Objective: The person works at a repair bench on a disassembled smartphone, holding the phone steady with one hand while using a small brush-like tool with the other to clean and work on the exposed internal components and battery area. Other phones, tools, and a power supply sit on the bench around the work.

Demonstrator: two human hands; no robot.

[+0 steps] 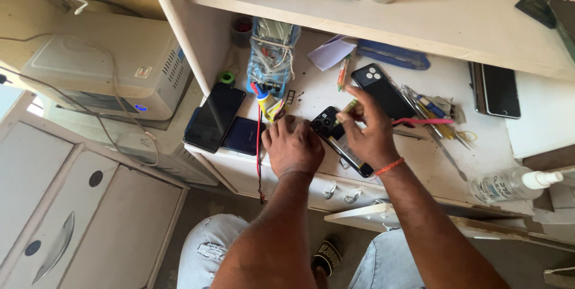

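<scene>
While pressing down on the opened black phone (335, 139) at the desk's (479, 145) front edge, left hand (292, 145) lying knuckles-up, fingers together and curled over the phone's near end at nine o'clock of it. Right hand (366, 130) hovering over the phone's far side at three o'clock, fingers pinched on a thin yellow-green tool (349, 107) pointing toward the camera cluster. Phone lying slantwise, one end close to the desk's front edge.

Lying at twelve o'clock of the hands: a clear plastic bag (272, 52) stuffed with parts and wire, standing against the back wall; a small green tape roll (226, 77) at ten o'clock of it. Sitting at nine o'clock of the left hand: a dark tablet-like slab (214, 116) overhanging the desk's left edge, beside a dark blue flat case (244, 135). Resting at one o'clock of the right hand: a second black phone (383, 90), back up. Crowding the three o'clock side: tweezers and pens (434, 118), leaving little open room. Lying at four o'clock near the front edge: a clear spray bottle (515, 184) with a white label, on its side. Standing far left: a white box unit (108, 64) bearing a small pale rectangular sticker. Running overhead: a white shelf (431, 19).
</scene>
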